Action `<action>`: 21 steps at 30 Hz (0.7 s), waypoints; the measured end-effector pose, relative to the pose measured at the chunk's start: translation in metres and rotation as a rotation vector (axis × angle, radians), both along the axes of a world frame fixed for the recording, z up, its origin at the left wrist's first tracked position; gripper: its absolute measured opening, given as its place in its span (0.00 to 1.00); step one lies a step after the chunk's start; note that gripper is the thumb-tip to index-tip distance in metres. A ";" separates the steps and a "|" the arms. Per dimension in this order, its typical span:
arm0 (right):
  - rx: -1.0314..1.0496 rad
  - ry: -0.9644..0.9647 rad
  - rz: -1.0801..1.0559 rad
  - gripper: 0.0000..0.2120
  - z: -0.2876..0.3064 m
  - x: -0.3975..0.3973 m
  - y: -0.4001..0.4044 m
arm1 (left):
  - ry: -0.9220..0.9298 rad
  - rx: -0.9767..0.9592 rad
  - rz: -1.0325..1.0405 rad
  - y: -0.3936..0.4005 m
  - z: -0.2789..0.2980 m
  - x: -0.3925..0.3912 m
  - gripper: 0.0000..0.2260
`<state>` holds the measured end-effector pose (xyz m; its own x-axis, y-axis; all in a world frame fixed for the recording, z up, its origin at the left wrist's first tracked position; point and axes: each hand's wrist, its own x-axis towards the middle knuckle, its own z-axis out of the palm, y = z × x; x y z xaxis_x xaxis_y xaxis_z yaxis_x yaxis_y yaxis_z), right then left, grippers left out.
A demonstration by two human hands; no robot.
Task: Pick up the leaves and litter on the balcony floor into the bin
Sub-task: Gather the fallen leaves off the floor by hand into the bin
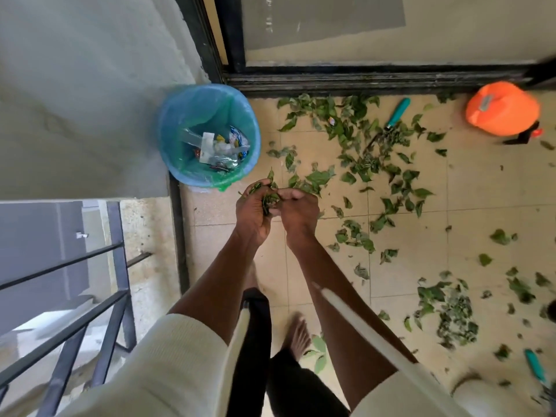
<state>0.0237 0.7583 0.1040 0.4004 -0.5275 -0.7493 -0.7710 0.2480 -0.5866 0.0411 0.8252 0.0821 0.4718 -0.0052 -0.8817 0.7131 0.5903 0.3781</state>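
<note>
The tiled balcony floor (pixel 481 206) fills most of the view, bounded by a grey wall on the left, a dark sliding-door track along the top and a metal railing (pixel 90 296) at the lower left. Green leaves (pixel 370 158) lie scattered across the tiles, thickest near the door track and again in a heap of smaller bits at the lower right. The bin (pixel 180 170), lined with a blue-green bag, stands in the corner where wall and door track meet; wrappers and plastic litter (pixel 219 149) lie in its bottom. An orange container (pixel 502 108) sits at the upper right against the track. A teal-handled tool (pixel 397 114) lies among the leaves near the door, and a second teal handle (pixel 535 368) shows at the lower right edge.

The person stands barefoot, cream sleeves pushed up, both forearms reaching forward. The left hand (pixel 252 212) is cupped with its fingers curled round a bunch of leaves (pixel 269 200), held above the floor just in front of the bin's near rim. The right hand (pixel 298 206) meets it, its fingers curled and pinching at the same bunch. The two hands touch each other. A few leaf tips stick up past the left hand's fingers.
</note>
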 end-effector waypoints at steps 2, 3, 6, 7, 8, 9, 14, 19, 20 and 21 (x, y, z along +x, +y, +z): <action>-0.121 -0.014 0.048 0.15 -0.015 -0.008 -0.004 | 0.006 0.019 -0.028 -0.004 -0.008 -0.005 0.09; -0.161 -0.006 0.066 0.14 -0.018 -0.012 -0.005 | 0.012 0.022 -0.040 -0.006 -0.011 -0.007 0.09; -0.173 -0.017 0.029 0.12 -0.022 -0.023 -0.014 | 0.009 0.016 -0.067 -0.015 -0.021 -0.020 0.09; -0.165 -0.033 0.005 0.11 -0.026 -0.029 -0.017 | 0.006 0.010 -0.071 -0.018 -0.026 -0.026 0.09; -0.144 -0.053 -0.017 0.10 -0.029 -0.034 -0.019 | 0.011 0.019 -0.080 -0.021 -0.031 -0.032 0.09; -0.111 -0.083 -0.034 0.11 -0.032 -0.042 -0.022 | 0.019 0.030 -0.087 -0.024 -0.037 -0.039 0.09; -0.100 -0.121 0.061 0.10 -0.058 -0.098 -0.029 | 0.019 0.175 -0.219 -0.045 -0.076 -0.084 0.12; -0.263 -0.187 0.257 0.11 -0.090 -0.135 -0.044 | -0.005 0.317 -0.389 -0.067 -0.110 -0.101 0.14; -0.273 -0.201 0.296 0.11 -0.098 -0.135 -0.048 | 0.003 0.341 -0.403 -0.066 -0.118 -0.099 0.13; -0.282 -0.220 0.332 0.10 -0.107 -0.132 -0.052 | 0.013 0.351 -0.394 -0.066 -0.129 -0.095 0.13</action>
<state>-0.1083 0.7067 -0.0032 0.7144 -0.5148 -0.4739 -0.6314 -0.1825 -0.7537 -0.0540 0.7594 -0.0471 0.4827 0.1170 -0.8680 0.8614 0.1157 0.4946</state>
